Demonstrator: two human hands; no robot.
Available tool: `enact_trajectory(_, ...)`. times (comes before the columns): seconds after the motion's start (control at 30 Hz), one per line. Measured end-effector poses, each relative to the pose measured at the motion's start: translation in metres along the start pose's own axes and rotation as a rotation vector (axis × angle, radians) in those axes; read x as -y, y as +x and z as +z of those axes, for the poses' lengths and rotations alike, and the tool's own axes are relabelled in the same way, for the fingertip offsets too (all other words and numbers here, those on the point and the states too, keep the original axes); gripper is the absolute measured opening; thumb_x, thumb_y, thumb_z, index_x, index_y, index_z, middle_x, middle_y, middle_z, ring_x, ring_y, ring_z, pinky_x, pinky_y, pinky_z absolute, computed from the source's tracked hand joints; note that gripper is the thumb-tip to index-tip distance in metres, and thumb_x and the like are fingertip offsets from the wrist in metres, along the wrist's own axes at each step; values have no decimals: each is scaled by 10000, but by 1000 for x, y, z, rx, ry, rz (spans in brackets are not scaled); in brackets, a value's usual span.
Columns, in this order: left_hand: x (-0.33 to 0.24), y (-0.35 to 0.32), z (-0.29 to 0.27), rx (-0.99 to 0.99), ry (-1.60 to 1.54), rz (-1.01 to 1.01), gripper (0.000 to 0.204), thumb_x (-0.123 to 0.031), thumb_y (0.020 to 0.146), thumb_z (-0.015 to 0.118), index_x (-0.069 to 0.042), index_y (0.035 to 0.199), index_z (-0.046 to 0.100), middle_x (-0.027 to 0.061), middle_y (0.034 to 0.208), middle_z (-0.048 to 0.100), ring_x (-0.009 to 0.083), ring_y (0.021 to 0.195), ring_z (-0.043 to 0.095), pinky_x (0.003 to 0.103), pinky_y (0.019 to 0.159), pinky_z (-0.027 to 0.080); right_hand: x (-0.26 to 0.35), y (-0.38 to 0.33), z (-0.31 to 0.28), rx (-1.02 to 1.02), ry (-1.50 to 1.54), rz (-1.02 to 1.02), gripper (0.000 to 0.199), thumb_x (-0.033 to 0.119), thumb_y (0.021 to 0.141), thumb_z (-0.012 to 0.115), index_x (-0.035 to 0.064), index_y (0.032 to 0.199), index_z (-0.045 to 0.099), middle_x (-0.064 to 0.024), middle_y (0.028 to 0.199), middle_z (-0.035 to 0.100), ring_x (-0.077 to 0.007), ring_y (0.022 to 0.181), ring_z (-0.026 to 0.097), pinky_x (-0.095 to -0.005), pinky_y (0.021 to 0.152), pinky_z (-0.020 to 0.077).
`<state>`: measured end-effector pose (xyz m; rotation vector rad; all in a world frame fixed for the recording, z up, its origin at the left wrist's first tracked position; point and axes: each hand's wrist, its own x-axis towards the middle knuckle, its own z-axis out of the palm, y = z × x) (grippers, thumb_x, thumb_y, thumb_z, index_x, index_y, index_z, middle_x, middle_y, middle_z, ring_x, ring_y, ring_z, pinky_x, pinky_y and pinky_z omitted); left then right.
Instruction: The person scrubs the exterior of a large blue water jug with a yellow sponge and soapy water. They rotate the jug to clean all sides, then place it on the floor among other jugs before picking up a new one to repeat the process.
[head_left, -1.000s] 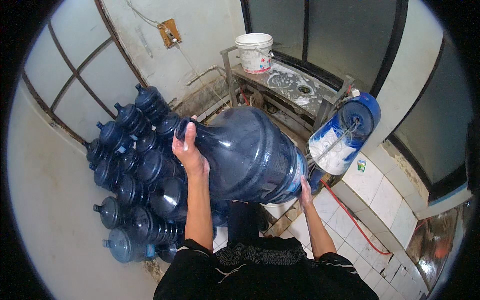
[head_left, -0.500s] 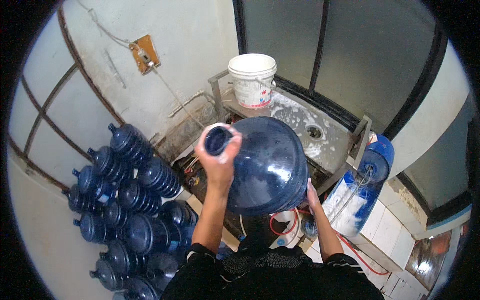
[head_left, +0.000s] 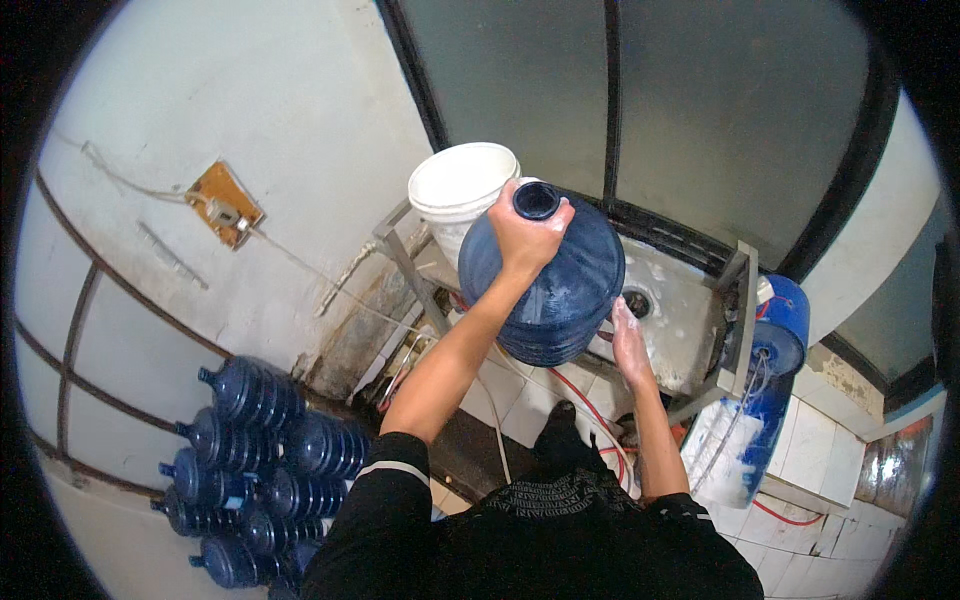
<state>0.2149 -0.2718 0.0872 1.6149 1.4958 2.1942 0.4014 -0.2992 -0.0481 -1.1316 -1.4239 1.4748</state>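
Observation:
A large blue water jug (head_left: pixel 558 290) stands almost upright over the near-left part of the metal sink counter (head_left: pixel 668 275), its open mouth facing up. My left hand (head_left: pixel 528 235) is closed around the jug's neck, with foam on the fingers. Beside the jug's right side is my right hand (head_left: pixel 628 345), foamy, its fingers stretched out and thumb apart; the fingertips are at the jug wall, though firm contact cannot be made out. The jug's base edge shows, but what bears it is hidden.
A white bucket (head_left: pixel 465 180) stands behind the jug at left. The counter has a foamy drain (head_left: pixel 636 302) and a raised metal frame (head_left: pixel 738 325). At right lies a cut blue drum (head_left: pixel 775 400). Several blue jugs (head_left: pixel 255 390) are stacked at lower left; a red hose (head_left: pixel 585 400) crosses the floor.
The jug has moved away from me onto the sink side and tipped more upright, my left hand still on its neck. My right hand has come up along its side, fingers now extended.

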Motion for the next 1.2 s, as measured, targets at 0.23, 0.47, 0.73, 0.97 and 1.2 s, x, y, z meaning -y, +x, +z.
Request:
enact_trajectory(0.23, 88, 66, 74, 15, -43, -29, 221, -73, 659, 767, -7, 790, 602, 52, 702, 636, 130, 645, 597, 286, 641, 494, 4, 109, -8, -203, -30, -110, 666, 437, 949, 509, -149, 1263, 479, -264, 1230, 581, -302, 1191, 532, -347, 1020, 366)
enact_trajectory(0.47, 142, 100, 124, 122, -46, -208, 247, -107, 688, 790, -2, 820, 610, 61, 713, 644, 127, 660, 605, 275, 652, 497, -2, 175, -21, -360, -199, 20, 709, 478, 949, 476, -133, 1306, 447, -296, 1387, 426, -369, 1321, 393, -379, 1098, 275)
enact_trajectory(0.73, 182, 111, 105, 504, -335, -164, 514, -134, 761, 779, -1, 1178, 509, 96, 1035, 614, 146, 963, 573, 291, 881, 451, 35, 173, 22, -835, -329, -372, 354, 215, 923, 564, 1, 1203, 534, -199, 1292, 494, -302, 1221, 454, -392, 1037, 333)
enact_trajectory(0.97, 290, 166, -22, 393, -113, -139, 543, -156, 791, 725, -7, 1253, 482, 157, 1179, 575, 283, 1119, 545, 383, 994, 394, 98, 216, 154, -571, -270, -715, 214, 104, 893, 546, 6, 1080, 581, -184, 1151, 560, -271, 1058, 542, -351, 890, 452)
enact_trajectory(1.2, 448, 222, -136, 640, 1028, -393, 820, -311, 767, 739, -61, 1420, 312, 174, 1464, 354, 398, 1313, 376, 531, 1087, 279, 35, 459, 281, 266, -825, -349, 444, 223, 863, 609, 71, 1274, 542, -203, 1317, 526, -304, 1135, 572, -451, 1020, 395)
